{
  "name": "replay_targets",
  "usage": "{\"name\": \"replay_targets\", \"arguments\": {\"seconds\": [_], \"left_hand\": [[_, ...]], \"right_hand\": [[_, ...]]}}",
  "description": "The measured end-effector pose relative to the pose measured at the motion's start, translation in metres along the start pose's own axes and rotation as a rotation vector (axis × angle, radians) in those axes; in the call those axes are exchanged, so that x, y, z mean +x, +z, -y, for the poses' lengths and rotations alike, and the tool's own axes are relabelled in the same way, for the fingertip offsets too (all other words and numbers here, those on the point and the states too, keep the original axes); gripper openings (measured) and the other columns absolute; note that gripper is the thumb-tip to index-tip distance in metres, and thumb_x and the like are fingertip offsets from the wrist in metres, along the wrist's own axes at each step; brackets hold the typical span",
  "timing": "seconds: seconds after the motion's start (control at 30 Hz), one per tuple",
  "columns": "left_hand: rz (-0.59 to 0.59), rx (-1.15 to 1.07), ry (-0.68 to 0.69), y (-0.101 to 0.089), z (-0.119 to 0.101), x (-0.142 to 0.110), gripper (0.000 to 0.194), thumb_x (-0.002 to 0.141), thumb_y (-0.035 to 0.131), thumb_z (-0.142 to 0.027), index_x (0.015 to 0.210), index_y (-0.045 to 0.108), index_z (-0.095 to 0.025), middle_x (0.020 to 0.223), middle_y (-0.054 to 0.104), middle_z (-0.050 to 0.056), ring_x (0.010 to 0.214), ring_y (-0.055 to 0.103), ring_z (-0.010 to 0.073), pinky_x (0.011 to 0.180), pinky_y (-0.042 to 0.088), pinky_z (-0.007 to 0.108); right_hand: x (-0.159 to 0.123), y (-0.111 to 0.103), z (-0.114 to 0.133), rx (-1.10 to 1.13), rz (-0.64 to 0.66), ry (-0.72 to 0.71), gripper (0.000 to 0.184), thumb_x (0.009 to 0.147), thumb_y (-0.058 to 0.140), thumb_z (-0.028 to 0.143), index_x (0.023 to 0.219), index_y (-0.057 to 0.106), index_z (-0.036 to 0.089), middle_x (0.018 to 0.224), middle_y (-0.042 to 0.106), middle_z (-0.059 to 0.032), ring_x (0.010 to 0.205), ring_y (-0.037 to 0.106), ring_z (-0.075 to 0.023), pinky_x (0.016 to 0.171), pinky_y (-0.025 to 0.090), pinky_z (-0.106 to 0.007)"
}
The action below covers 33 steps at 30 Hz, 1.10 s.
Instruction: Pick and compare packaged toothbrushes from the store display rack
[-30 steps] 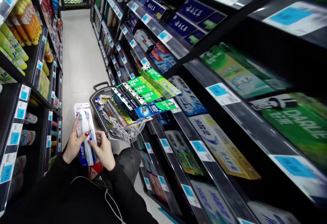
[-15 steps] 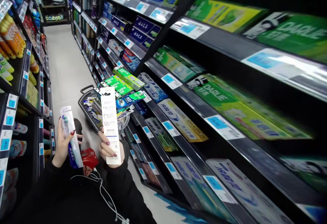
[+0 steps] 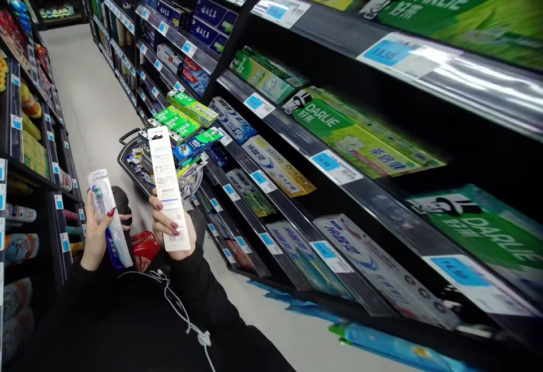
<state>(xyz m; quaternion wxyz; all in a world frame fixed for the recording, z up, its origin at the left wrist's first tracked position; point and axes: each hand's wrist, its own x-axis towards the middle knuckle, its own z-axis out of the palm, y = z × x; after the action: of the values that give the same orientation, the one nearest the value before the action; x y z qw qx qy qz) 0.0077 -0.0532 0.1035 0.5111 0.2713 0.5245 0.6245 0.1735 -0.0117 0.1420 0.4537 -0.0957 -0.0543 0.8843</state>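
In my left hand (image 3: 97,233) is a packaged toothbrush (image 3: 111,222), its clear wrapper white at the top and dark blue at the bottom. My right hand (image 3: 176,226) grips a second toothbrush package (image 3: 166,182), tall and white, its printed back with small pictures and a barcode turned up. Both packs stand nearly upright, side by side and apart. Just beyond the right-hand pack is a black shopping basket (image 3: 124,157) filled with slim packages. Several green Darlie toothpaste boxes (image 3: 193,106) and a blue-and-green one (image 3: 197,145) lie on top of it.
Toothpaste shelves (image 3: 271,109) with blue price tags run along the right side. Bottles and other goods fill the left shelf (image 3: 38,163). A pale aisle floor (image 3: 76,89) stretches ahead. A red object (image 3: 145,247) and a white cable (image 3: 178,310) are close to my body.
The view has shifted to the right and down, so the shelves, basket and hands appear further left and higher. Both hands keep their toothbrush packages.
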Motion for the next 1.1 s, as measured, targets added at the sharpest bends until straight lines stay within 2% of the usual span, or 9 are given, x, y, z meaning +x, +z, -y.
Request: {"name": "replay_targets", "arguments": {"seconds": [0.13, 0.33, 0.43, 0.53, 0.63, 0.77, 0.87, 0.97, 1.1], "left_hand": [[0.026, 0.004, -0.009, -0.002, 0.000, -0.001, 0.086, 0.076, 0.064, -0.026, 0.142, 0.011, -0.043, 0.146, 0.029, 0.011, 0.085, 0.068, 0.0257, 0.065, 0.058, 0.038], [0.030, 0.005, -0.005, -0.006, 0.001, 0.002, 0.086, 0.076, 0.064, -0.026, 0.142, 0.010, -0.041, 0.142, 0.035, 0.013, 0.083, 0.068, 0.0259, 0.062, 0.058, 0.038], [0.026, -0.001, 0.002, -0.009, 0.003, 0.004, 0.086, 0.076, 0.064, -0.026, 0.142, 0.011, -0.041, 0.141, 0.037, 0.012, 0.085, 0.067, 0.0268, 0.064, 0.058, 0.038], [0.015, -0.003, 0.005, -0.010, 0.003, 0.004, 0.087, 0.076, 0.064, -0.025, 0.143, 0.012, -0.040, 0.141, 0.039, 0.012, 0.089, 0.066, 0.0280, 0.068, 0.058, 0.039], [0.010, -0.009, -0.001, -0.011, 0.004, 0.005, 0.086, 0.076, 0.064, -0.024, 0.142, 0.012, -0.041, 0.142, 0.037, 0.011, 0.090, 0.066, 0.0276, 0.070, 0.058, 0.039], [-0.001, -0.029, -0.021, -0.012, 0.004, 0.006, 0.087, 0.075, 0.064, -0.022, 0.141, 0.013, -0.043, 0.143, 0.036, 0.011, 0.086, 0.067, 0.0262, 0.068, 0.058, 0.039], [-0.051, -0.041, -0.038, -0.014, 0.005, 0.009, 0.087, 0.073, 0.066, -0.022, 0.142, 0.015, -0.041, 0.142, 0.036, 0.011, 0.085, 0.067, 0.0265, 0.067, 0.058, 0.038], [-0.082, -0.043, -0.050, -0.021, 0.008, 0.014, 0.088, 0.074, 0.066, -0.022, 0.142, 0.014, -0.041, 0.142, 0.037, 0.011, 0.088, 0.067, 0.0266, 0.068, 0.058, 0.037], [-0.148, -0.060, -0.071, -0.035, 0.014, 0.024, 0.090, 0.075, 0.065, -0.023, 0.143, 0.009, -0.041, 0.140, 0.040, 0.011, 0.090, 0.066, 0.0276, 0.067, 0.058, 0.036]], "right_hand": [[0.000, 0.000, 0.001, -0.042, -0.018, -0.010, 0.022, 0.087, 0.033, 0.017, 0.095, 0.053, 0.014, 0.072, 0.036, 0.0035, 0.038, 0.016, -0.0006, 0.026, 0.023, -0.006], [-0.003, -0.010, -0.002, -0.026, 0.223, -0.019, 0.021, 0.086, 0.037, 0.018, 0.099, 0.052, 0.014, 0.066, 0.037, 0.0059, 0.030, 0.022, 0.0002, 0.020, 0.019, -0.009], [-0.005, -0.012, -0.003, -0.021, 0.289, -0.005, 0.021, 0.086, 0.039, 0.019, 0.101, 0.053, 0.014, 0.066, 0.039, 0.0065, 0.027, 0.024, 0.0000, 0.017, 0.016, -0.011], [-0.005, -0.009, -0.002, -0.049, 0.282, 0.006, 0.020, 0.084, 0.043, 0.022, 0.101, 0.053, 0.015, 0.066, 0.042, 0.0072, 0.025, 0.024, 0.0003, 0.017, 0.013, -0.012], [0.000, -0.014, -0.002, -0.237, 0.170, 0.054, 0.022, 0.084, 0.045, 0.028, 0.103, 0.051, 0.018, 0.066, 0.047, 0.0073, 0.026, 0.023, 0.0003, 0.021, 0.013, -0.013], [0.017, -0.057, -0.010, -0.798, -0.168, 0.049, 0.026, 0.087, 0.038, 0.032, 0.107, 0.047, 0.019, 0.063, 0.053, 0.0057, 0.032, 0.031, -0.0030, 0.033, 0.026, -0.016], [0.034, -0.107, -0.019, -1.262, -0.373, 0.061, 0.034, 0.072, 0.051, 0.018, 0.106, 0.049, 0.017, 0.081, 0.061, 0.0003, 0.064, 0.055, -0.0101, 0.063, 0.046, -0.023], [0.058, -0.151, -0.030, -1.431, -0.432, 0.090, 0.047, 0.063, 0.056, 0.011, 0.109, 0.050, 0.016, 0.109, 0.059, -0.0061, 0.100, 0.055, -0.0179, 0.092, 0.041, -0.031], [0.123, -0.185, -0.040, -1.532, -0.500, 0.091, 0.044, 0.073, 0.050, 0.013, 0.117, 0.046, 0.015, 0.118, 0.056, -0.0096, 0.109, 0.052, -0.0193, 0.096, 0.038, -0.034]]}}
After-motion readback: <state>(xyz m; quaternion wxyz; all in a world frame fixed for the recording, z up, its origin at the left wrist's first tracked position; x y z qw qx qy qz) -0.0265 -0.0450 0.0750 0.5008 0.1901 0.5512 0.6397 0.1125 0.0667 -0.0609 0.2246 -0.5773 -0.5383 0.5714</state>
